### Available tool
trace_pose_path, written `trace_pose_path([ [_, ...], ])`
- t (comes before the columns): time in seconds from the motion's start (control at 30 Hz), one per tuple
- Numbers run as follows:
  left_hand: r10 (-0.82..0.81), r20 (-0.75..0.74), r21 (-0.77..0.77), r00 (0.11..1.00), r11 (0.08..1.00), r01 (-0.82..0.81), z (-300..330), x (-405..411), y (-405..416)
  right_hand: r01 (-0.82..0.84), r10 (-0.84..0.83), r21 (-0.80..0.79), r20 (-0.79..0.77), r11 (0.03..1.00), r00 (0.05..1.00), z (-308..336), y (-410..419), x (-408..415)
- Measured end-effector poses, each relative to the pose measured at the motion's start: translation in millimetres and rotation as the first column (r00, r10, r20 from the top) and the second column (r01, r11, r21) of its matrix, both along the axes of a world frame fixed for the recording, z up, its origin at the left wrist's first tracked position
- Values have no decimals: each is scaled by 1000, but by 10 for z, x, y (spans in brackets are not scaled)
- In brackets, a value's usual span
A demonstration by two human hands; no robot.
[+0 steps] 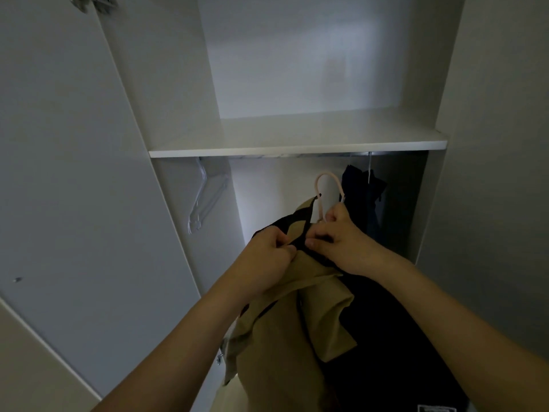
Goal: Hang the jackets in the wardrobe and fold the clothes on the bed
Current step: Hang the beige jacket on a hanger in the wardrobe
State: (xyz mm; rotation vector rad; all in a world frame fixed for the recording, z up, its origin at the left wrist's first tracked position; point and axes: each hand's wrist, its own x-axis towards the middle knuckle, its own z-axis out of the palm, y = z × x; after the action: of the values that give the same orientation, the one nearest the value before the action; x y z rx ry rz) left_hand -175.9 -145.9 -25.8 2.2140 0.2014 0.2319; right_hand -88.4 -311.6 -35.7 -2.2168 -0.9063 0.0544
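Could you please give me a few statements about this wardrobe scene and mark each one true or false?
1. Both hands hold the tan and black jacket near its collar. True: the left hand and right hand each have a grip on it.
2. The pink hanger already hangs from the rail. False: its hook is below the rail, held up with the jacket.
3. Empty white hangers hang at the left end of the rail. True.
4. A folded pile sits on the shelf. False: nothing shows on it.
5. Dark clothes hang at the right of the rail. True.
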Motion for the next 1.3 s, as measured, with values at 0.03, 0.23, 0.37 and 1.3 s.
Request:
trace_pose_path([
  [0.03,0,-10,17,1000,1000,0,-10,7,-6,28,-27,-17,54,999,998,-25,-4,28],
  [0.23,-36,-66,120,997,992,44,-45,-239,172,250,-233,-44,236,967,943,-21,-262,323],
  [0.37,-107,-346,227,932,955,193,7,-410,443,245,-247,35,219,969,944,38,-276,337],
  [1.3,-300,-145,-42,943,954,297,-400,-131,331,33,-32,11,-37,999,999,11,-205,192],
])
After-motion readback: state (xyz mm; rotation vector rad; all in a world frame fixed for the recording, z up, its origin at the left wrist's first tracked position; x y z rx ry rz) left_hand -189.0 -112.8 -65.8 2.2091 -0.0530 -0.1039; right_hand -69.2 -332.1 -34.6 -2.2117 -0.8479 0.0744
